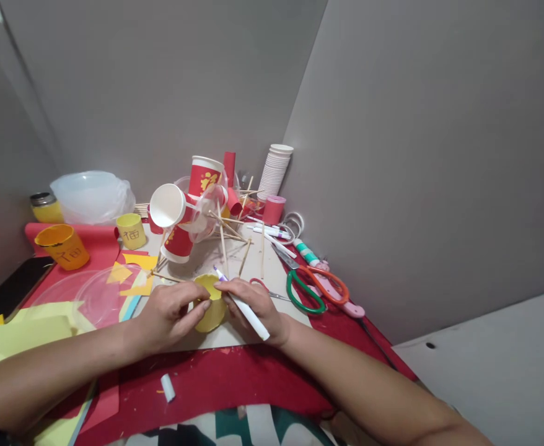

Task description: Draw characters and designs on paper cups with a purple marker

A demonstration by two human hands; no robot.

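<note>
A small yellow paper-covered cup point(210, 316) stands in front of me between my two hands. My left hand point(172, 310) pinches its left side, thumb outside and fingers near the rim. My right hand point(253, 303) grips a white marker point(250, 317) with a purple tip pointing up and away, and its fingers rest at the cup's right side. The marker's white cap point(167, 388) lies on the red cloth near me. Beyond the hands stands a construction of red-and-white paper cups point(168, 205) and wooden sticks point(223, 241).
Orange-and-green scissors point(306, 308), a pink glue gun point(341, 300) and several white markers point(272, 231) lie at right. A stack of white cups point(276, 170) leans behind. At left are an orange cup point(67, 248), a yellow cup point(131, 231), yellow paper point(16, 337) and a plastic-wrapped bowl point(90, 195).
</note>
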